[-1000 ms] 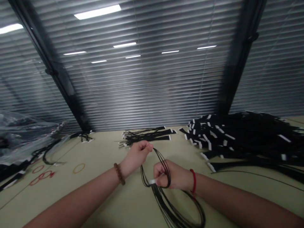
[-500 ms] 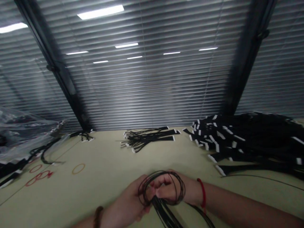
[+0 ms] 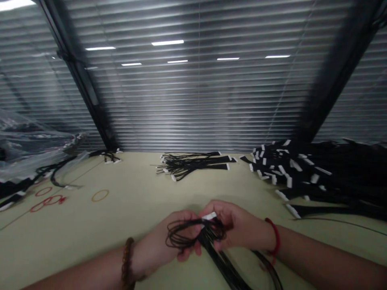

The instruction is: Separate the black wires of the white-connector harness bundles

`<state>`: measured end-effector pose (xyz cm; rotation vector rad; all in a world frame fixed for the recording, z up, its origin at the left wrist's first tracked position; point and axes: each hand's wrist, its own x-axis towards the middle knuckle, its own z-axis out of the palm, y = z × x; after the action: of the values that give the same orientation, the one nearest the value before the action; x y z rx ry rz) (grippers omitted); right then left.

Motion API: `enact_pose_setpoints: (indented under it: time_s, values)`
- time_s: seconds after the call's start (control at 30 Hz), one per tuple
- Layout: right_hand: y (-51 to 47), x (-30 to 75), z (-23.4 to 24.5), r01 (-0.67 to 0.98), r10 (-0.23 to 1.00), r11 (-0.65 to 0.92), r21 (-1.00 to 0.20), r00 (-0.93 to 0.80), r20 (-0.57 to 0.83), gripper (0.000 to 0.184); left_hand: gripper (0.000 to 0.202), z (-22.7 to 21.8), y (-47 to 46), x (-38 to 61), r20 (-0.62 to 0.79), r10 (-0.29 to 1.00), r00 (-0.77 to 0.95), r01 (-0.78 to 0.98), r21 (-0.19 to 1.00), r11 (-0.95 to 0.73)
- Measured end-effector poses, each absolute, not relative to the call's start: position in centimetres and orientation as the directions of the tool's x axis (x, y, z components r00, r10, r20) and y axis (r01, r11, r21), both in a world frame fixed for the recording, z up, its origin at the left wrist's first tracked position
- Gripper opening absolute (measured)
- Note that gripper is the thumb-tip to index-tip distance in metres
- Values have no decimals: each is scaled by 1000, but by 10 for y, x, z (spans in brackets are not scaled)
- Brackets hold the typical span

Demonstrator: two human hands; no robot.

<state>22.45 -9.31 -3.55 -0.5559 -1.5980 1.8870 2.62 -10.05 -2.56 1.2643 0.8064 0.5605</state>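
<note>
Both hands meet at the lower middle of the head view around a black wire harness (image 3: 222, 266). My left hand (image 3: 169, 233) grips its looped thin wires, which hang over the fingers. My right hand (image 3: 238, 225) pinches the harness near a white connector (image 3: 209, 216) at its upper end. From between the hands the wire bundle runs down toward the bottom edge. A brown beaded bracelet (image 3: 127, 257) is on the left wrist and a red cord (image 3: 276, 239) on the right. The fingertips are partly hidden by the wires.
A large pile of black harnesses with white connectors (image 3: 332, 173) lies at the right. A smaller group of harnesses (image 3: 196, 163) sits at the back middle. Red rubber bands (image 3: 50, 201), a yellow band (image 3: 100, 195) and clear plastic bags (image 3: 36, 145) are at the left. Blinds (image 3: 196, 88) stand behind the table.
The wire loop, round and upright before, now lies flatter across my hands. A white connector shows between my fingers. My right hand has turned, and the whole view has shifted slightly.
</note>
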Motion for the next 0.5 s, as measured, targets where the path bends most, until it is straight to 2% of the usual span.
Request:
enact_pose_setpoints:
  time_s: [0.13, 0.3, 0.5]
  values:
    - [-94, 223, -29, -119, 726, -5, -993, -683, 78, 26, 36, -27, -99, 28, -210, 757, 618, 39, 971, 238]
    - [-95, 222, -24, -49, 758, 20, -999, -651, 47, 28, 41, -23, -101, 30, -215, 711, 669, 16, 961, 276]
    - [-90, 224, -28, -99, 778, -55, -994, -628, 19, 26, 40, -26, -99, 29, -190, 708, 680, -14, 962, 271]
